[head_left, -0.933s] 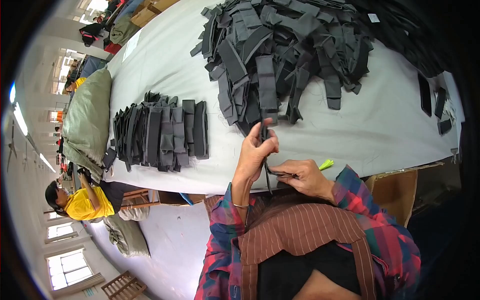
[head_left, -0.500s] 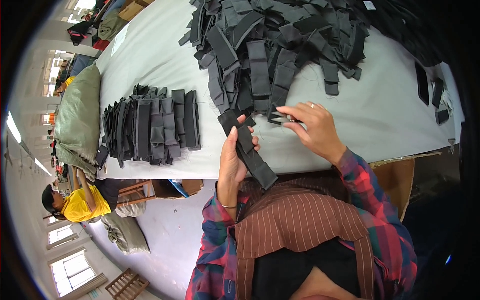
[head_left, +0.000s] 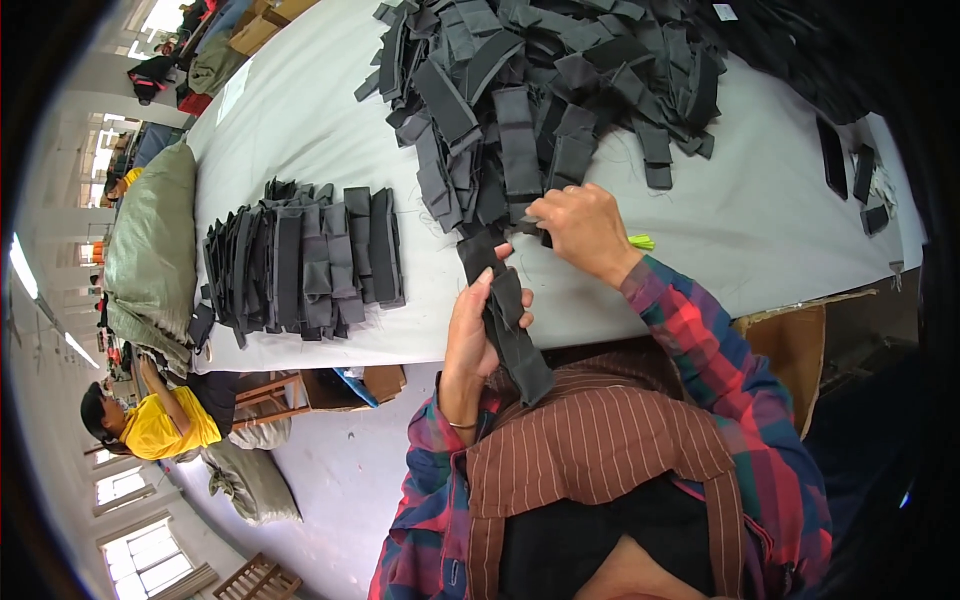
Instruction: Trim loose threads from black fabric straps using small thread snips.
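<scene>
My left hand (head_left: 475, 325) is closed around a dark grey fabric strip (head_left: 520, 360), which slants down toward my apron; folded sections show along it. My right hand (head_left: 585, 230) is closed just right of it, thumb and fingertips pinching the near end of another grey strip (head_left: 526, 221) at the pile's edge. A bright yellow-green piece (head_left: 641, 242) pokes out beside the right palm; its hidden part cannot be made out. Beyond both hands lies a loose heap of similar strips (head_left: 515, 140). To the left, more strips stand in a neat row (head_left: 287, 262).
The hands work over a white-covered table (head_left: 300, 120). A black phone-like slab (head_left: 831, 163) and small dark pieces (head_left: 874, 220) lie at right, black fabric (head_left: 790, 50) at the far right. A stuffed green sack (head_left: 155, 230) borders the left edge; a person in yellow (head_left: 165, 425) is beyond.
My right hand has moved left and closed at the strip end; the pointed metal tips seen at its fingers are now hidden. The left hand has shifted slightly right and nearer with its strip.
</scene>
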Demonstrator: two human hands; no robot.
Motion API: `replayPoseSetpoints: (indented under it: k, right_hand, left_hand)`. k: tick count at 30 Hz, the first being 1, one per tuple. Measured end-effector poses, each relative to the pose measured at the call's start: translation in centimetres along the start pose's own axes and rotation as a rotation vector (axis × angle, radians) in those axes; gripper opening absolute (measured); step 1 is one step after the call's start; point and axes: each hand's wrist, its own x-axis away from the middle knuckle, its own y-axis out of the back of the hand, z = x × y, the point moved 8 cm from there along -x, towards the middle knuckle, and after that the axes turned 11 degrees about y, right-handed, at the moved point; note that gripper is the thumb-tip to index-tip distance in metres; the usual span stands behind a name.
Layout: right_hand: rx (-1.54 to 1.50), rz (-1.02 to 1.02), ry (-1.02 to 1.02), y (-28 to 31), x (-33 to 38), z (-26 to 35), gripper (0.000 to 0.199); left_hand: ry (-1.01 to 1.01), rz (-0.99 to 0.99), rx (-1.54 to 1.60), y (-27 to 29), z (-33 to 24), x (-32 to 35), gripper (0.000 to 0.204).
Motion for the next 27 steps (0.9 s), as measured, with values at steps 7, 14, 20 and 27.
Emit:
replayPoseSetpoints:
  k: [7, 14, 20, 27]
  right_hand:
    - [-1.088, -0.237, -0.441, 1.0, 2.7, 0.9, 0.032]
    - [-0.906, -0.005, -0.389, 0.7, 2.9, 7.9, 0.028]
    - [-0.951, -0.013, -0.4, 0.1, 2.5, 9.1, 0.029]
    - [-0.965, -0.094, -0.376, 0.3, 0.9, 10.9, 0.029]
  left_hand:
    - [-0.073, -0.289, -0.456, 2.3, 0.1, 1.8, 0.03]
    - [-0.424, -0.378, -0.999, 3.0, 2.0, 3.6, 0.042]
    - [-0.631, -0.459, -1.223, 1.7, 0.4, 8.7, 0.057]
    - [-0.549, -0.471, -1.207, 4.8, 0.8, 11.1, 0.057]
